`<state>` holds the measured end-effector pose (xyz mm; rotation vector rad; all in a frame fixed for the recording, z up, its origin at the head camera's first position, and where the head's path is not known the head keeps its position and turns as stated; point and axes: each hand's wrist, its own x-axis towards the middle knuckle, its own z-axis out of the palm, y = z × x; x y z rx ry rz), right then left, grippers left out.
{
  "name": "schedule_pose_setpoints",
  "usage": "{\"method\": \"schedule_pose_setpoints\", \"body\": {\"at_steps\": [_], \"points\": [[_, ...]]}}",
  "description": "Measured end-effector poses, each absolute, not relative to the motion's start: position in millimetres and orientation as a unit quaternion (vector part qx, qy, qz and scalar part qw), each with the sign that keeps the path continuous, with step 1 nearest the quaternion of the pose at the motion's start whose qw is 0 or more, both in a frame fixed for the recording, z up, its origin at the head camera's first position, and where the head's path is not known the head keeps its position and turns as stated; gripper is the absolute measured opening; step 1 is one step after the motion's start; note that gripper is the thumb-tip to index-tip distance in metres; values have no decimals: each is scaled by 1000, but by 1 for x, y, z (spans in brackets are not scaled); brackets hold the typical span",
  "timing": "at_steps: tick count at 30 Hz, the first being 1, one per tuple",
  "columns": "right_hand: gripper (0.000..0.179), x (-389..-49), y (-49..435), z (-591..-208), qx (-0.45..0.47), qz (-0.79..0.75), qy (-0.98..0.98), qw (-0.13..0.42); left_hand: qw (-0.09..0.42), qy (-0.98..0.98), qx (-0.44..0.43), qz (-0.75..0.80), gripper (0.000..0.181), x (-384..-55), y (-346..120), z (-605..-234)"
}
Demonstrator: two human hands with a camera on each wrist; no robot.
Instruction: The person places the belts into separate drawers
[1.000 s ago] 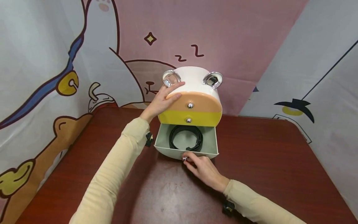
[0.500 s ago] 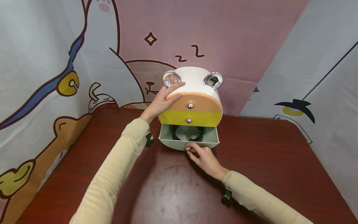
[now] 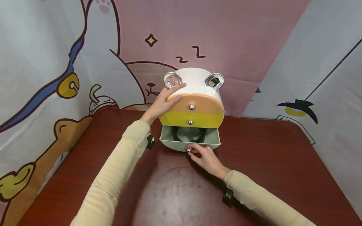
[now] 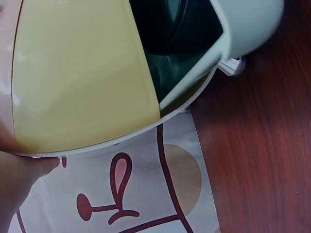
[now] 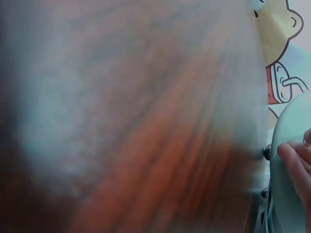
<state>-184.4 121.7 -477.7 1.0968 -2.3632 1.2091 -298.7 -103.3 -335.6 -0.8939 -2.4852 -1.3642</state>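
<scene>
A small rounded drawer box (image 3: 195, 77) with a white top stands on the table. Its orange (image 3: 207, 103) and yellow (image 3: 206, 121) drawers are closed, and the pale green bottom drawer (image 3: 173, 145) is pulled out. A coiled black cable (image 3: 201, 135) lies inside that drawer. My left hand (image 3: 161, 103) rests on the box's upper left edge, fingers extended over the top by one ear; its thumb side shows at the lower left in the left wrist view. With thumb and finger my right hand (image 3: 208, 160) pinches the silver knob (image 3: 189, 150) of the green drawer.
Two silver ears (image 3: 214, 81) stick up from the box. Its other round knobs (image 3: 192, 107) jut from the upper drawers. Behind the reddish-brown table (image 3: 268, 157) hangs a cartoon-printed cloth (image 3: 240, 40). Much of the right wrist view is blurred.
Between one second and half a second ago, my right hand moved the green drawer inward, toward the box. Since then it has barely moved. My left hand stays on the box.
</scene>
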Motion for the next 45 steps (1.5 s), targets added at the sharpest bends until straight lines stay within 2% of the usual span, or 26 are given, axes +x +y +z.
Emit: {"method": "schedule_pose_setpoints", "body": {"at_steps": [14,23,45], "points": [[24,-197,126,-478,380,437,-809,102,78,-838,-285,-459,47,-299,-103,-336],[23,-202,126,-478,393,436,-801,116,67,-833,-287,-468,47,-298,-105,-339],[19,-220,121,-476,334,420,-834,127,51,-829,-278,-482,46,-297,-104,-339]]}}
